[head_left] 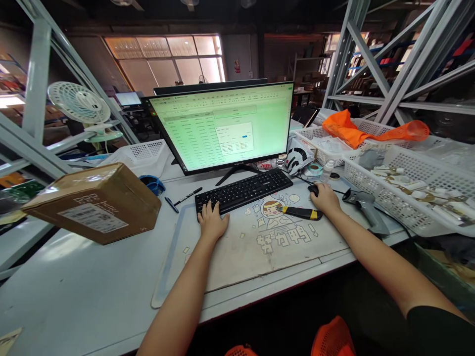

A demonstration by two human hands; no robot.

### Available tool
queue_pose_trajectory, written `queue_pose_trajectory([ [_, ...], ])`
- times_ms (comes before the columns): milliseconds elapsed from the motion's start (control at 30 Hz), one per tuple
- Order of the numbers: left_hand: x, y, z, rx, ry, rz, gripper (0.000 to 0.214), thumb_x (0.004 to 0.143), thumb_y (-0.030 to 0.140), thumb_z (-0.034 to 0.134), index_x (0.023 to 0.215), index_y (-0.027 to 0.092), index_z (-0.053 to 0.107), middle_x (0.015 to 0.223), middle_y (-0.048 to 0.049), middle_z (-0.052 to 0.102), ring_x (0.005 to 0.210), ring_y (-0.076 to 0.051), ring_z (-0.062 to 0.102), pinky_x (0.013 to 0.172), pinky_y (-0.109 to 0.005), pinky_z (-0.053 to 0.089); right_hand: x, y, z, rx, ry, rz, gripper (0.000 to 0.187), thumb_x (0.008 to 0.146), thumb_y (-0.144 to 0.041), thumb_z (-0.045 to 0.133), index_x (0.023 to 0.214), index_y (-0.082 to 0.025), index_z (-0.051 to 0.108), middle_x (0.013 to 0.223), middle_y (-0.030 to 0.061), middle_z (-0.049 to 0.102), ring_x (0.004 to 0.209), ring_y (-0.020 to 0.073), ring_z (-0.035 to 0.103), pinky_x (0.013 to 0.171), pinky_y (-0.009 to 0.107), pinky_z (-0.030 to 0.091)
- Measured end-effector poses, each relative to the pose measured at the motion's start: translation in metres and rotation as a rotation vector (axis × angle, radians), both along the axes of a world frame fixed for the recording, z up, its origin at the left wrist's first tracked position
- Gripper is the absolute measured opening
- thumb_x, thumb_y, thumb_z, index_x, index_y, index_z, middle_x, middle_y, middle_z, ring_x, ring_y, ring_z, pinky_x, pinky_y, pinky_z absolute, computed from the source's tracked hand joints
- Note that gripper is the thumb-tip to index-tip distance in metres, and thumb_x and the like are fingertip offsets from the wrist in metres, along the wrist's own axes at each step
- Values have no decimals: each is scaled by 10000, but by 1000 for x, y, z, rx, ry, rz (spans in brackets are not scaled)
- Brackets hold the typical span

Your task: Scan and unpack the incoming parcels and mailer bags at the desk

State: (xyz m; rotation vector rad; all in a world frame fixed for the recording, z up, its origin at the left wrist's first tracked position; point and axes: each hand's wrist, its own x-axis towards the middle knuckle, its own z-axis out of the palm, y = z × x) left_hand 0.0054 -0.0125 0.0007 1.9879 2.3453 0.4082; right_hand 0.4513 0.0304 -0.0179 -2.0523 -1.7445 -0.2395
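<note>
My left hand (213, 221) rests on the left end of a black keyboard (248, 188), fingers spread over the keys. Farther right, my right hand (326, 199) is wrapped over a black computer mouse (313, 190), which it partly hides. Between the hands, a black and yellow utility knife (301, 213) lies on a pale printed desk mat (237, 262). Just right of my right hand is a dark handheld barcode scanner (367, 210). Behind the keyboard stands a monitor (185, 133), showing a green spreadsheet with a small dialog window; its text is too small to read.
A brown carton (137, 202) with a label sits at the left. Near it lie a pen (188, 196) and a blue ring-shaped object (153, 184). White baskets (393, 207) line the right side, one with an orange mesh item (345, 128) over it. Metal frames rise on both sides.
</note>
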Motion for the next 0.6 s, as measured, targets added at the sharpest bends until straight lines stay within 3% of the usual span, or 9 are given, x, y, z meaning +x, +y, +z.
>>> queue_pose_trajectory([
  [600,1,-1,2,-8,-15,4,709,978,443,536,1609,138,426,1730,-170,275,1616,-378,200,1311,-599,181,-1,-2,1,10,2,11,493,943,-313,536,1384,-107,616,1369,198,625,1237,353,584,1001,443,507],
])
